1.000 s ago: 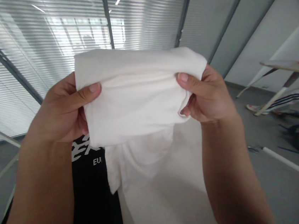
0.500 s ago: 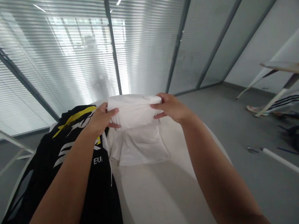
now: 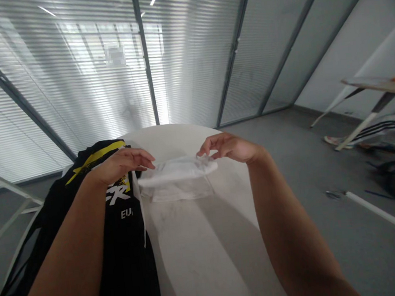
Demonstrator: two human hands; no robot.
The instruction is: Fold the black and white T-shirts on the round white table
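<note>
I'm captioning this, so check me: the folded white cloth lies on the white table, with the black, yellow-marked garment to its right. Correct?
Not quite: the black, yellow-marked garment lies to the left of the folded white cloth, as the head view shows. The cloth does lie on the white table.

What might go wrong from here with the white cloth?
The white cloth's upper layer stops short of the lower one on the near side, so it may settle uneven. The right hand is at its edge and could shift it. The left forearm passes over the black garment and might drag it.
</note>
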